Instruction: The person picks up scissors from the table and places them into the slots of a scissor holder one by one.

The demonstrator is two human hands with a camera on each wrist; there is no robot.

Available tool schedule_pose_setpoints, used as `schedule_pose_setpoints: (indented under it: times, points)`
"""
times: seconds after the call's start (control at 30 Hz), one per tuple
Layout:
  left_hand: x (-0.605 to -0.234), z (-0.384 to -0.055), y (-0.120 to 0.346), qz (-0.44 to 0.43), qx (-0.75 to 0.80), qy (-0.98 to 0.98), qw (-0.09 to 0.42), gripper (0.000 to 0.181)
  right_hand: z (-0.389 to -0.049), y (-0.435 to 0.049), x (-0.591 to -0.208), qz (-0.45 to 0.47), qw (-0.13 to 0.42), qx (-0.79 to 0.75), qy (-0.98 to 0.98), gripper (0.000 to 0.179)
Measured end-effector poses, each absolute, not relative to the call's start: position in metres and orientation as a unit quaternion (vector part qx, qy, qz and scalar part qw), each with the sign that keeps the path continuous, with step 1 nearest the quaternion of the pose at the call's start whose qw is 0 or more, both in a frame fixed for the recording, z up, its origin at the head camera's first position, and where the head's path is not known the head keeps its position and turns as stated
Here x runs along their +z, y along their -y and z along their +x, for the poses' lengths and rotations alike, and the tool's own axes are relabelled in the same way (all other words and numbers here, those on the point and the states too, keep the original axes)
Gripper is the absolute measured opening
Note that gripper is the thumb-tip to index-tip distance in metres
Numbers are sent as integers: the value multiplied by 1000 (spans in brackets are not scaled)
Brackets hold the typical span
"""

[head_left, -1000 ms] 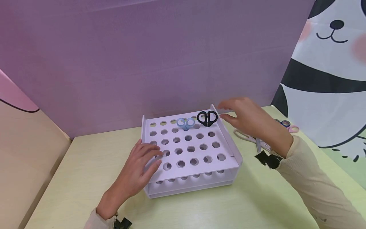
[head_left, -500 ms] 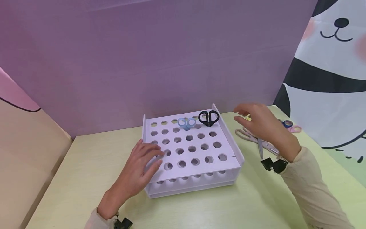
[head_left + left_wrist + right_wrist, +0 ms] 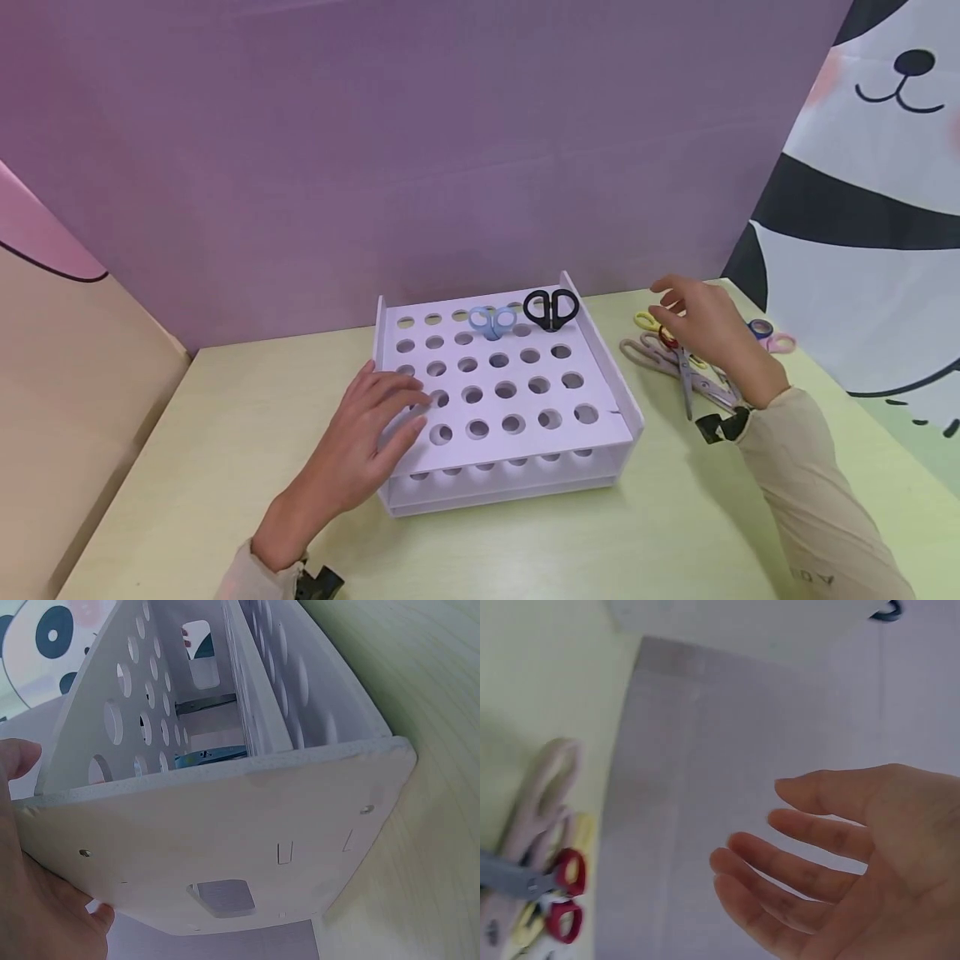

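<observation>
A white rack (image 3: 491, 417) with rows of round holes stands on the table. Black-handled scissors (image 3: 551, 310) and light-blue-handled scissors (image 3: 492, 322) sit upright in its back holes; in the left wrist view their blades show inside it. My left hand (image 3: 352, 450) rests on the rack's left side, thumb and fingers over the top edge. To the right, my right hand (image 3: 705, 325) hovers above a pile of scissors, holding nothing, its fingers loosely bent. That pile has red-handled scissors (image 3: 568, 896), large pale pink scissors (image 3: 532, 802) and yellow-handled scissors (image 3: 647, 320).
Farther right lie dark-blue-handled scissors (image 3: 760, 328) and pink-handled scissors (image 3: 782, 342), partly behind the right hand. A purple backdrop (image 3: 450, 167) rises along the table's back edge. A panda-print sheet (image 3: 862, 292) hangs at the right.
My right hand has moved away from the rack to the right, over the scissors pile, uncovering more of it. The left hand stays on the rack. The view has shifted slightly.
</observation>
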State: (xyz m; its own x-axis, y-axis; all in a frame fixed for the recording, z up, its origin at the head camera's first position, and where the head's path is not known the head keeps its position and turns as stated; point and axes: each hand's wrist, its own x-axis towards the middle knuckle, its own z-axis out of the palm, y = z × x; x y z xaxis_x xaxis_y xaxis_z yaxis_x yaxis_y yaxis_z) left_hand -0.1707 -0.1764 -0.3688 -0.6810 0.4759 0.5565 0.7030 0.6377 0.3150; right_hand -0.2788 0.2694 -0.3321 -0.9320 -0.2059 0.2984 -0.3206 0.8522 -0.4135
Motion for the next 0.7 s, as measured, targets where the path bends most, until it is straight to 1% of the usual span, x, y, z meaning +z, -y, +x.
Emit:
schedule_pose_setpoints:
  times: [0.17,0.37,0.43,0.7]
  points:
    - [-368,-169,177,-336,-264,877,219,23,-289,-283,-345,108,76,233,963,44]
    - [-370,-169,174,-338,-269,873,226,23,-301,-300,-363,108,37,202,973,55]
    - [-371,-170,174,-338,-270,873,226,24,-304,-306,-370,114,37,194,974,57]
    - [-371,-170,174,-339,-269,871,234,23,-309,-318,-386,109,38,205,972,51]
